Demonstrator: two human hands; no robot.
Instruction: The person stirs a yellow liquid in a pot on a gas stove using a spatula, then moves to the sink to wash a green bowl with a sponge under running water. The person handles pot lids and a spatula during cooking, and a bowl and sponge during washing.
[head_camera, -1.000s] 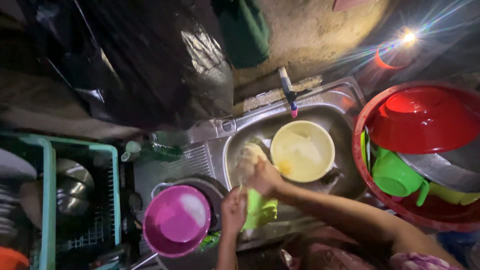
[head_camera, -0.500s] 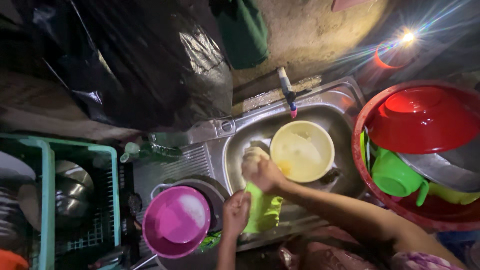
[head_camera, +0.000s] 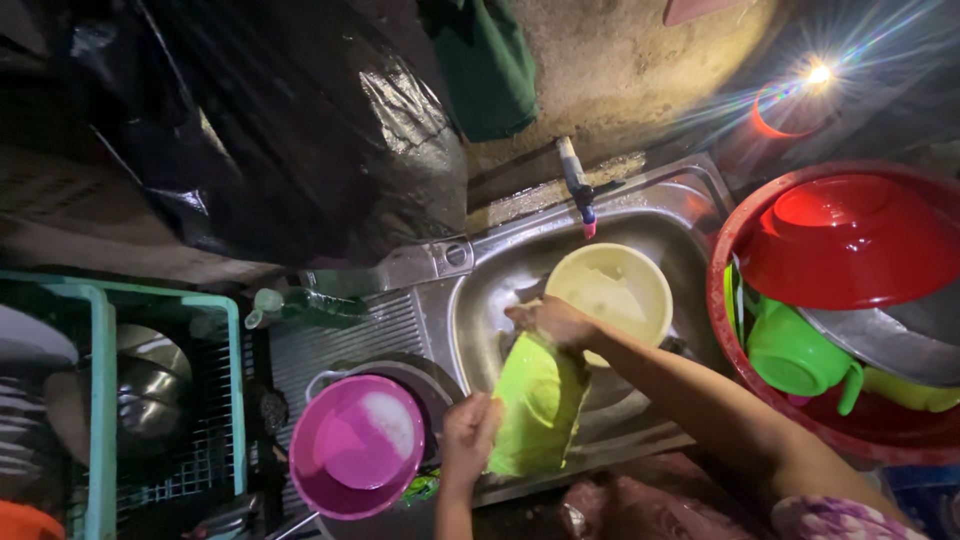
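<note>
- Tilted further up since earlier, lime plastic plate (head_camera: 540, 405) sits over sink (head_camera: 640, 215) front edge.
- Left hand (head_camera: 468, 435) fingers pinch its lower rim; right hand (head_camera: 552, 322) fingers curl over top.
- Looks light, stiff, wet-slippery; grip rims.
- Yellow bowl (head_camera: 612, 295) behind, pink bowl (head_camera: 357, 445) left.

Lime-green plate (head_camera: 538, 405), held over a steel-grey sink (head_camera: 480, 290). Pale yellow bowl (head_camera: 610, 292), whitish inside. Magenta-pink bowl (head_camera: 357, 445) with a white foamy patch. Red basin (head_camera: 735, 330) holding a glossy red bowl (head_camera: 850, 240), a bright green cup (head_camera: 795, 352) and a yellow piece (head_camera: 910, 390). Teal-green crate (head_camera: 100, 400) with black mesh. Shiny black plastic sheet (head_camera: 300, 130). Dark green cloth (head_camera: 485, 65). Floral purple-and-white sleeve (head_camera: 835, 520).
</note>
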